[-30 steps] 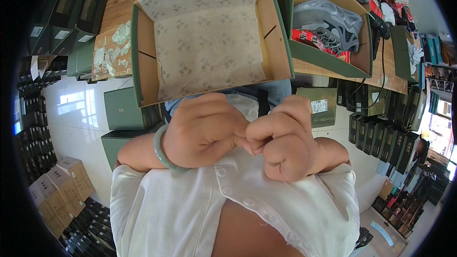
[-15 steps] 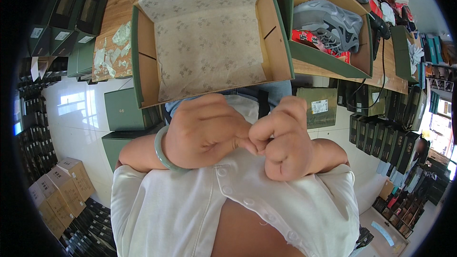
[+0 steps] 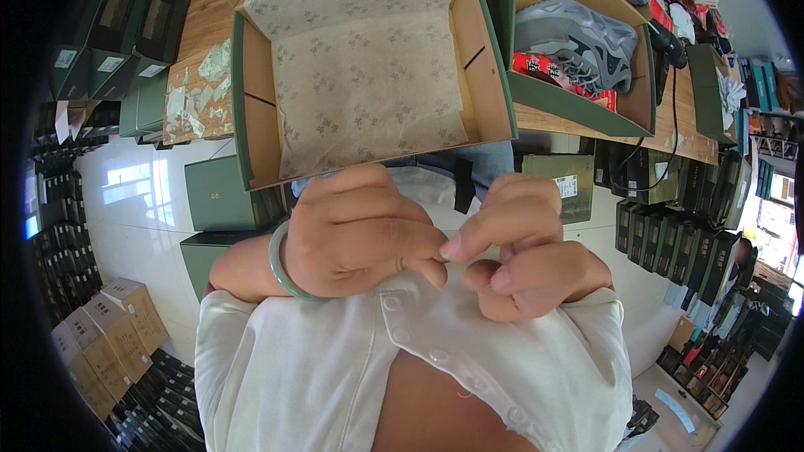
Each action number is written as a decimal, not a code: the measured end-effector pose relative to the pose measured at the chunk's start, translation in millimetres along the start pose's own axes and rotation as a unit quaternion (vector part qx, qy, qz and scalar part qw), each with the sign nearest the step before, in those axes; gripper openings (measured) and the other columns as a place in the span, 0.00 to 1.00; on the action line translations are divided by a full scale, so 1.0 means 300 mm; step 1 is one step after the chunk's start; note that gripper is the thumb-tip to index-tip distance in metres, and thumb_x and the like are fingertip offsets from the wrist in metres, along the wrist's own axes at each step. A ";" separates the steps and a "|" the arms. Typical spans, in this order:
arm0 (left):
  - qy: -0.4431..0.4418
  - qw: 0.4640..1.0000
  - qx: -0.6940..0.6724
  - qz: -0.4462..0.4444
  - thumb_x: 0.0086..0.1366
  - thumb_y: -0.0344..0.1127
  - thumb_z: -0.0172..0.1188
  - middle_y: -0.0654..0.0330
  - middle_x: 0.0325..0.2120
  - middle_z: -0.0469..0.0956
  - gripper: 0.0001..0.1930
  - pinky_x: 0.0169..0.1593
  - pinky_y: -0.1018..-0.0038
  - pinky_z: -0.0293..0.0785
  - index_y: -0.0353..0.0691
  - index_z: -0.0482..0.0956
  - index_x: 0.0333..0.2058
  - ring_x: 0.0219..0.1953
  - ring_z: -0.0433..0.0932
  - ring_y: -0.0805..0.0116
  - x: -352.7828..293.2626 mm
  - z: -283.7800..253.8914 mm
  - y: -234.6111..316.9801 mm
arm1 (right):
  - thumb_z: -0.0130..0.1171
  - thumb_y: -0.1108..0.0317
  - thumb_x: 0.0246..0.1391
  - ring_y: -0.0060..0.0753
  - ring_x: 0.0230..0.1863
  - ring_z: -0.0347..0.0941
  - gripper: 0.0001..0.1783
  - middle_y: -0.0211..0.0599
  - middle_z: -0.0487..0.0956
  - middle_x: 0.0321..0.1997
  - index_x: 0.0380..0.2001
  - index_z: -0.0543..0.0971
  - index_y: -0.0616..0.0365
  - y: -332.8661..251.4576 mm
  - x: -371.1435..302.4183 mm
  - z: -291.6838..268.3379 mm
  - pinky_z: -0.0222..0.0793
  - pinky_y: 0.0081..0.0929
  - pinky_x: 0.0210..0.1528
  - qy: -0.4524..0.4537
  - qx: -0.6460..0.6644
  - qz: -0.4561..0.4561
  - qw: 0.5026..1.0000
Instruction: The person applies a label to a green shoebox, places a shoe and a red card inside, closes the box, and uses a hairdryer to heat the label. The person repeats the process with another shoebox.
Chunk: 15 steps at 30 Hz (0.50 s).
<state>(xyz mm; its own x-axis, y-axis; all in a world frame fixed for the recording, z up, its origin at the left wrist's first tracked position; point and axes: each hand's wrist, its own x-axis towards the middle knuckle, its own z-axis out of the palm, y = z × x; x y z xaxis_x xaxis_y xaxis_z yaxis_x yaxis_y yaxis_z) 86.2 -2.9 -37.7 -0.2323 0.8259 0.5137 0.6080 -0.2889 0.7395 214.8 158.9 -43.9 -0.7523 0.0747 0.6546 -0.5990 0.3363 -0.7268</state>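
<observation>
My left hand (image 3: 360, 234), with a pale green bangle (image 3: 281, 266) at its wrist, is closed with thumb and forefinger together. My right hand (image 3: 523, 247) faces it, its fingers curled and one fingertip meeting the left fingertips. Whatever the fingers of either hand hold is too small or too hidden to make out. Both hands are held in front of my white buttoned top (image 3: 310, 360). Just beyond them stands an open green shoe box (image 3: 249, 146), lined with patterned tissue paper (image 3: 368, 75).
To the right, another open green box (image 3: 578, 113) holds a grey sneaker (image 3: 578, 38) and red packets. A dark handheld tool (image 3: 667, 43) with a cable lies beside it. Dark shoe boxes (image 3: 117, 21) stand at the far left. Brown cartons (image 3: 130, 314) sit on the floor.
My right hand has shifted slightly right and loosened from the left, with one finger now stretched toward the left fingertips. My left hand has barely moved. The boxes are unchanged.
</observation>
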 end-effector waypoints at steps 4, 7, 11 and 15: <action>0.064 0.998 0.026 -0.001 0.48 0.37 0.74 0.66 0.29 0.80 0.13 0.30 0.75 0.67 0.45 0.84 0.34 0.28 0.75 0.70 0.004 0.016 0.007 | 0.53 0.77 0.59 0.31 0.28 0.65 0.16 0.36 0.79 0.31 0.42 0.60 0.48 0.013 -0.018 -0.018 0.62 0.29 0.27 0.049 0.008 -0.022 0.999; 0.066 0.997 0.031 0.020 0.50 0.34 0.73 0.66 0.31 0.80 0.12 0.32 0.75 0.67 0.46 0.85 0.35 0.31 0.76 0.70 0.002 0.004 -0.002 | 0.51 0.77 0.61 0.30 0.27 0.67 0.15 0.40 0.80 0.32 0.46 0.60 0.51 0.015 -0.038 -0.046 0.65 0.28 0.29 0.096 0.015 -0.013 0.995; 0.055 0.998 0.030 0.016 0.51 0.31 0.71 0.67 0.31 0.80 0.11 0.33 0.75 0.67 0.47 0.85 0.36 0.32 0.77 0.71 -0.003 -0.005 0.001 | 0.52 0.84 0.58 0.34 0.31 0.74 0.21 0.47 0.82 0.35 0.50 0.60 0.55 0.026 -0.062 -0.088 0.70 0.29 0.36 0.075 0.015 0.025 0.997; 0.060 0.998 0.027 0.009 0.51 0.31 0.72 0.67 0.31 0.80 0.11 0.33 0.76 0.67 0.46 0.85 0.36 0.32 0.77 0.71 -0.002 -0.007 0.000 | 0.56 0.88 0.54 0.37 0.34 0.76 0.28 0.52 0.82 0.37 0.52 0.57 0.57 -0.002 -0.075 -0.108 0.72 0.30 0.37 0.041 -0.010 0.085 0.996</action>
<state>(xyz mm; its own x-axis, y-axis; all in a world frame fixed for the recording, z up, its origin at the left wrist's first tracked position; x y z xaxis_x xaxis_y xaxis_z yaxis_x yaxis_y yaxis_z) 84.8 -4.6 -37.1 -0.3075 0.7565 0.5772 0.6527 -0.2737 0.7064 241.0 187.3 -51.5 -0.8173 0.2073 0.5376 -0.4589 0.3302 -0.8249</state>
